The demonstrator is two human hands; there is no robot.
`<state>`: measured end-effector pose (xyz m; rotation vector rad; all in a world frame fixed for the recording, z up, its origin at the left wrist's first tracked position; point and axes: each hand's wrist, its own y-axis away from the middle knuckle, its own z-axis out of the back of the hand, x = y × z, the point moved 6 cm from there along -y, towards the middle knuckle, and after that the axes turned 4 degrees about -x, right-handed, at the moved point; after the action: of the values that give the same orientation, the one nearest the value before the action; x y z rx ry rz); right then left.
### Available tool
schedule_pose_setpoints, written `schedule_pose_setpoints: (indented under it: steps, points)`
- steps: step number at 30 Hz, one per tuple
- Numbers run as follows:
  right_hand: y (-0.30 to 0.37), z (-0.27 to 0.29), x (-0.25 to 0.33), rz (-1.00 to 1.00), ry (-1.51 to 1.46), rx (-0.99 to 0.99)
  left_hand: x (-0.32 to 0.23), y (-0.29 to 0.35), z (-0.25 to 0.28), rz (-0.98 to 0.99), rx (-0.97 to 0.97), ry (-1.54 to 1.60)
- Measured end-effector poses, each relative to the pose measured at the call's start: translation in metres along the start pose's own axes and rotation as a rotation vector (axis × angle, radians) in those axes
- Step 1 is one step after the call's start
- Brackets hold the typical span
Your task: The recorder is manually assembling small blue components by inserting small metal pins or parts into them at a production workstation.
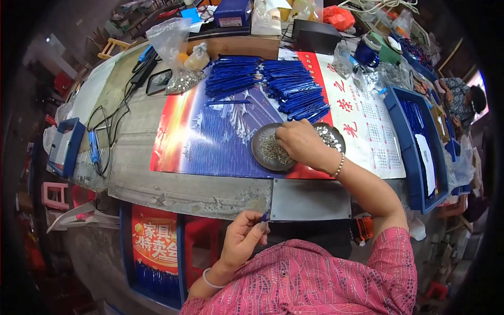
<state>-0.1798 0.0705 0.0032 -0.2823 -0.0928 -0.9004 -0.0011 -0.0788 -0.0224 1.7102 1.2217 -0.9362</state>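
My left hand [242, 240] is at the near table edge, thumb and fingers pinched on a slim blue piece [265, 216]; only its end shows. My right hand [305, 143] reaches over a round dark dish [256, 153] of small metal pins [275, 149]. Its fingertips are bunched together at the pins, and whatever they grip is too small to make out. Partly behind that hand sits a second round dish [342, 144] with shiny silvery pieces [326, 135]. Two heaps of slim blue pieces [231, 79], [296, 89] lie beyond the dishes on a printed poster sheet [210, 152].
A blue crate [409, 152] with blue pieces stands at the right. Under the table edge, another crate [126, 247] holds blue pieces and a red sheet. A bag of metal parts [184, 81], cables [107, 126] and a small blue bin [73, 152] are left. A person [459, 100] is far right.
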Motion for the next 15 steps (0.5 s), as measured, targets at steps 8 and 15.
schedule_pose_setpoints:
  steps: [8, 15]
  points:
    - [0.006, 0.016, -0.013, -0.034, -0.350, -0.203, 0.004, -0.006, -0.010, 0.036, 0.003, 0.027]
    - [0.005, 0.012, -0.030, -0.273, -0.789, -0.141, 0.003, -0.016, -0.010, 0.032, -0.032, -0.002]
